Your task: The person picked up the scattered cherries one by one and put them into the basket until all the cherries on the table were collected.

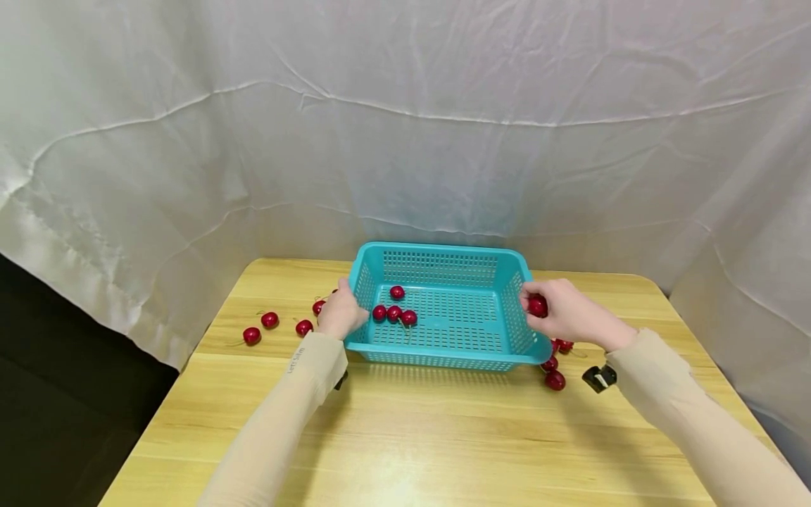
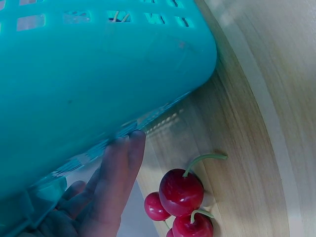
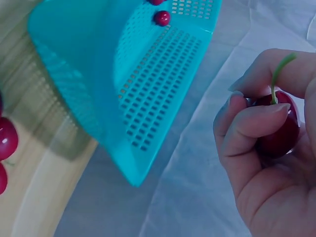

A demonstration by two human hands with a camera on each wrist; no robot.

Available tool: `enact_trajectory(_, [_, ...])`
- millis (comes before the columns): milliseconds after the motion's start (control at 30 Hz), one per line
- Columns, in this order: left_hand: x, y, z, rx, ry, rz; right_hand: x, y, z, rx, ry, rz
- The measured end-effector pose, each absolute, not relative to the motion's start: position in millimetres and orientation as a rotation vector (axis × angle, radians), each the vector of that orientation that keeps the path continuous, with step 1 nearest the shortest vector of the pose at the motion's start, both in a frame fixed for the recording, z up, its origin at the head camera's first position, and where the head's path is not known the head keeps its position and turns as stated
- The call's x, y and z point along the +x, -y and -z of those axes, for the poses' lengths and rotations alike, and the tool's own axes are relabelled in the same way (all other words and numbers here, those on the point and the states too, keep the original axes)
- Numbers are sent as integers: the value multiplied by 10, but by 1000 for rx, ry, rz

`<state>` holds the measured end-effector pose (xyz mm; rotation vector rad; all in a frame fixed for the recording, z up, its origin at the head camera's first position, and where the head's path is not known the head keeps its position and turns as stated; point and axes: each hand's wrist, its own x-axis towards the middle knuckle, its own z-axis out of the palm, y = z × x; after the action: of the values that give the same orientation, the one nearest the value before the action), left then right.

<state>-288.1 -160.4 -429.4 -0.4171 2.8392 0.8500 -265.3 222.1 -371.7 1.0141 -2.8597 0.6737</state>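
Observation:
A turquoise perforated basket (image 1: 437,358) stands near the back of the table with several red cherries (image 1: 394,313) in its left part. At its left side my left hand (image 1: 340,313) grips the wall, thumb over the rim; in the left wrist view its fingers (image 2: 123,163) lie against the outside. My right hand (image 1: 560,313), beside the right rim, holds a red cherry (image 3: 281,133) with a green stem between curled fingers and thumb. In the right wrist view that hand is apart from the basket (image 3: 74,64).
Several loose cherries (image 1: 251,336) lie left of the basket, some partly behind my left hand. More cherries (image 1: 555,380) are grouped by its front right corner, below my right wrist. A pale cloth (image 1: 443,162) hangs behind the wooden table (image 1: 443,429).

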Motion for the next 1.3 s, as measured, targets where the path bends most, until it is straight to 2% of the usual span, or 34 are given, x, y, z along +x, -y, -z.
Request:
enact_trajectory(800, [-2883,1593,4287,-448,-2822,-865,-3013,-1588,3492,1082,2817,-779])
enact_trajectory(1300, [-2877,1581,4281,-441,-2844,-826,-3233,-1254,3626,1137,2908,-775])
